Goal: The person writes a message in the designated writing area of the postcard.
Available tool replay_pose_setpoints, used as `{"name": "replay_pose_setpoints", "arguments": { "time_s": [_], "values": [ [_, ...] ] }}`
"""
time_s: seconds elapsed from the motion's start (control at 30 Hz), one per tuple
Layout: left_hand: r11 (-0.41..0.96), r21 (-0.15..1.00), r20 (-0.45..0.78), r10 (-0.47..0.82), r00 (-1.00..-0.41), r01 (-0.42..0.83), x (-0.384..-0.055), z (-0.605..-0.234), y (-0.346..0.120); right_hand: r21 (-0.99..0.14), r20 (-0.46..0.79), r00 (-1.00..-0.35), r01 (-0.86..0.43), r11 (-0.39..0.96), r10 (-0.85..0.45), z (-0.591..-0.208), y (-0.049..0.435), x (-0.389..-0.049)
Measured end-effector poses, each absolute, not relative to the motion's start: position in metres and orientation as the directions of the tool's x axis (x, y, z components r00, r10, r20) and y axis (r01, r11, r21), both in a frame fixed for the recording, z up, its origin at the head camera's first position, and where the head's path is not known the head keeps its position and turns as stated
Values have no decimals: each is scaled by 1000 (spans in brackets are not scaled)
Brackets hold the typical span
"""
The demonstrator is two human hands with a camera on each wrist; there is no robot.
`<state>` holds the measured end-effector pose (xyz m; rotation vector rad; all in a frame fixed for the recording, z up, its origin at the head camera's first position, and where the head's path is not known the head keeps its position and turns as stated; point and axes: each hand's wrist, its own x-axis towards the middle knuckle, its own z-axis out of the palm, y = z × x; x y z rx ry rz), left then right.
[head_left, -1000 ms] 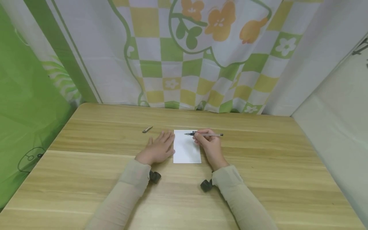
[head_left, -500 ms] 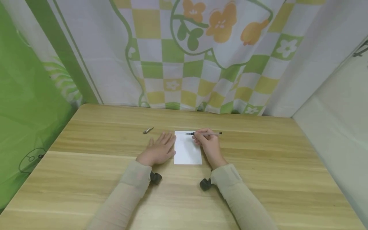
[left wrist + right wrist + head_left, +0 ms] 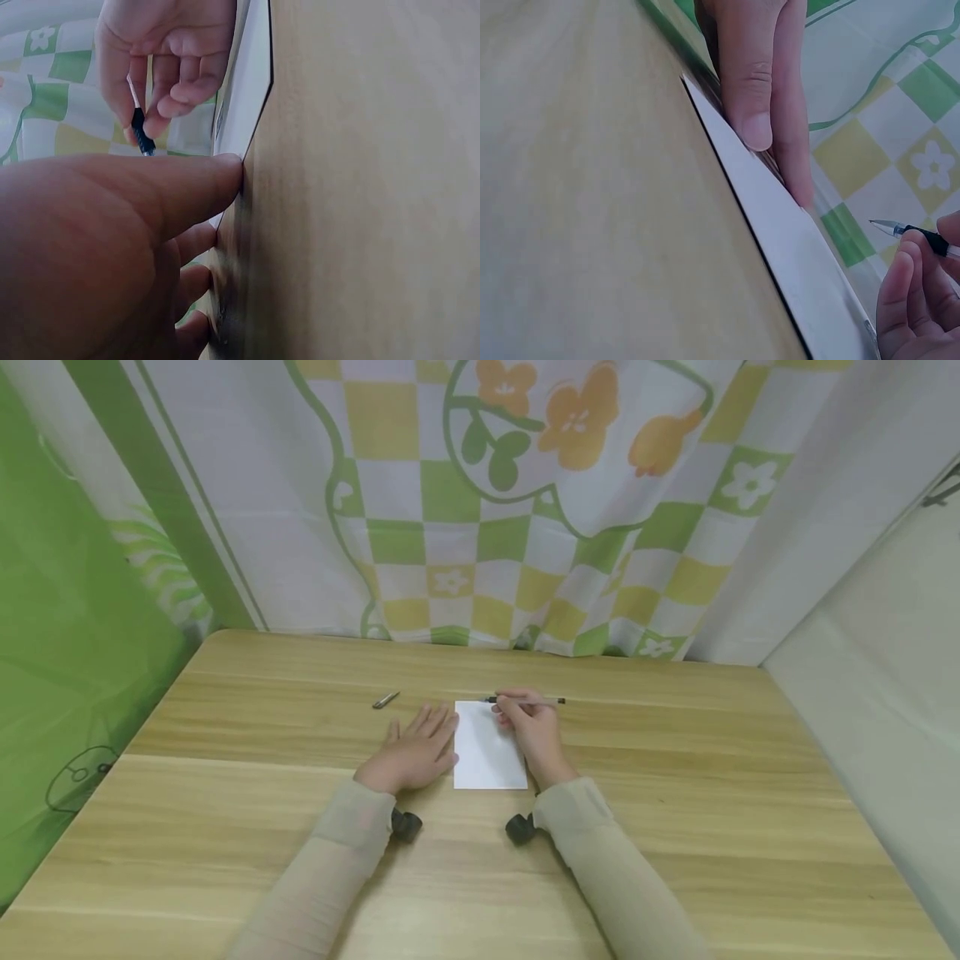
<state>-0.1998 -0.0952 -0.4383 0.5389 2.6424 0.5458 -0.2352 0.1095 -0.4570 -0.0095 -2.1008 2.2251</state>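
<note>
One bright green cloth point(image 3: 82, 643) fills the space well to the left of both hands. Next comes the left forearm in its pale sleeve point(image 3: 315, 868); beyond the left hand's fingertips, on the wood-grain tabletop point(image 3: 450, 893), lies a slim little object point(image 3: 386, 700), too small to identify surely. The left hand point(image 3: 411, 756) is palm down with its fingers spread, thumb and forefinger touching the left edge of a sheet of white paper point(image 3: 487, 756). A black wrist device point(image 3: 407, 825) sits at its cuff. The paper lies between the hands, partly covered from above by the right hand point(image 3: 534, 727), which pinches a pen point(image 3: 928, 238) between thumb and fingers. The tip points leftward, near the paper's far edge and apart from the paper in the right wrist view. Beyond both hands hangs a checked, flowered curtain point(image 3: 450, 535); well to the right of the right hand stands a pale panel point(image 3: 885, 635).
</note>
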Motion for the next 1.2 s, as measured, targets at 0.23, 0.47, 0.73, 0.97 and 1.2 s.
{"name": "replay_pose_setpoints", "arguments": {
  "time_s": [0.23,0.47,0.73,0.97,1.2],
  "values": [
    [864,421,-298,421,-857,278,-200,-439,-95,-999,40,-999,-41,-36,29,-459,100,-239],
    [870,402,-293,418,-860,286,-201,-441,-94,-999,34,-999,-35,-33,38,-460,91,-243],
    [872,397,-306,420,-854,287,-200,-442,-93,-999,44,-998,-42,31,50,-465,88,-249],
    [870,407,-310,420,-853,280,-201,-440,-93,-997,40,-998,-37,64,48,-467,90,-250],
    [868,412,-316,421,-850,276,-201,-437,-93,-994,88,-996,-85,67,30,-471,90,-251]
  ]
}}
